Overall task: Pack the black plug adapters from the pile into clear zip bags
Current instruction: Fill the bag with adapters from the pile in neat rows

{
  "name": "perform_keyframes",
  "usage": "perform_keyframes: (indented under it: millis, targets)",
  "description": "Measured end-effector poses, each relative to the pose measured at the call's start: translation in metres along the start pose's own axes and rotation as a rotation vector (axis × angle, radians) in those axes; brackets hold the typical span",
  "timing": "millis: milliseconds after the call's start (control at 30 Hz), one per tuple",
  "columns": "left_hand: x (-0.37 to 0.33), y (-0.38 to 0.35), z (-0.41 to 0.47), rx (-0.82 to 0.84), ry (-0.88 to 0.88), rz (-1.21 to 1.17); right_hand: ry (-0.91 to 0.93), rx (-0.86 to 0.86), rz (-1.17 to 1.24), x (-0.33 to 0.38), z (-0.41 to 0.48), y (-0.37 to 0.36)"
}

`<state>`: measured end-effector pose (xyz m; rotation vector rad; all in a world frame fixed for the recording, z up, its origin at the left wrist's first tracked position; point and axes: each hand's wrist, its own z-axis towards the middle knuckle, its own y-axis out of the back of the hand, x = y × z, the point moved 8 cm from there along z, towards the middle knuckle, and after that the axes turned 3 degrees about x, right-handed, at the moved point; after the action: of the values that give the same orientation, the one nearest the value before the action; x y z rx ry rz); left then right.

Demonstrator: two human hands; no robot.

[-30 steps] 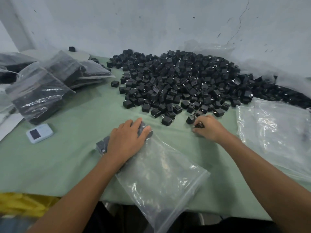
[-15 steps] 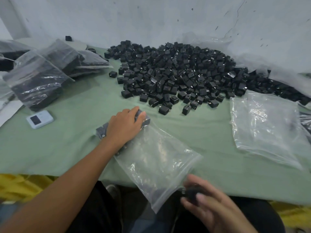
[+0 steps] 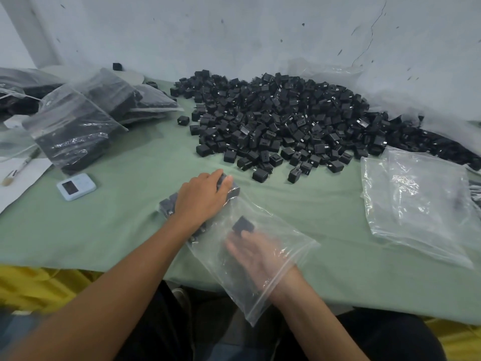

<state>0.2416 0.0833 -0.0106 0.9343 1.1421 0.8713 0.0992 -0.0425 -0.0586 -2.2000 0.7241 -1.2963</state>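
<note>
The left grip [image 3: 203, 198] is clenched over the packed adapters [image 3: 166, 204] at the closed end of the zip bag [image 3: 234, 287], holding them through the plastic. The right grip [image 3: 260, 254] is inside the bag, entered at its mouth, and is blurred. One adapter [image 3: 243, 225] sits at its fingertips, and I cannot tell whether it is grasped or released. The pile [image 3: 286, 121] spreads over the green worktop [image 3: 117, 225] just beyond the left grip. Empty bags [image 3: 416, 204] lie to the right of the right grip. Filled bags [image 3: 75, 126] and a small white device [image 3: 76, 186] lie to the left of the left grip.
</note>
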Motion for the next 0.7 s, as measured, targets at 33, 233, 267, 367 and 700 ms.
perform_keyframes:
  millis: [33, 233, 267, 367, 700]
  targets:
    - [0.000, 0.000, 0.000, -0.002, -0.002, -0.001, 0.012, -0.025, -0.070, 0.001, 0.006, -0.002]
    - [-0.001, 0.000, -0.001, -0.012, -0.012, -0.004, 0.193, -0.089, -0.597, 0.014, 0.017, -0.009]
    - [-0.001, 0.000, -0.001, -0.015, -0.014, -0.006, 0.247, -0.111, -0.699, 0.019, 0.017, -0.010]
    - [0.000, 0.000, -0.001, -0.014, -0.014, -0.011, 0.350, -0.139, -1.012, 0.027, 0.014, -0.017]
    - [-0.003, 0.002, -0.002, -0.019, -0.025, -0.024, 0.572, 0.015, -1.274, 0.023, 0.009, -0.040]
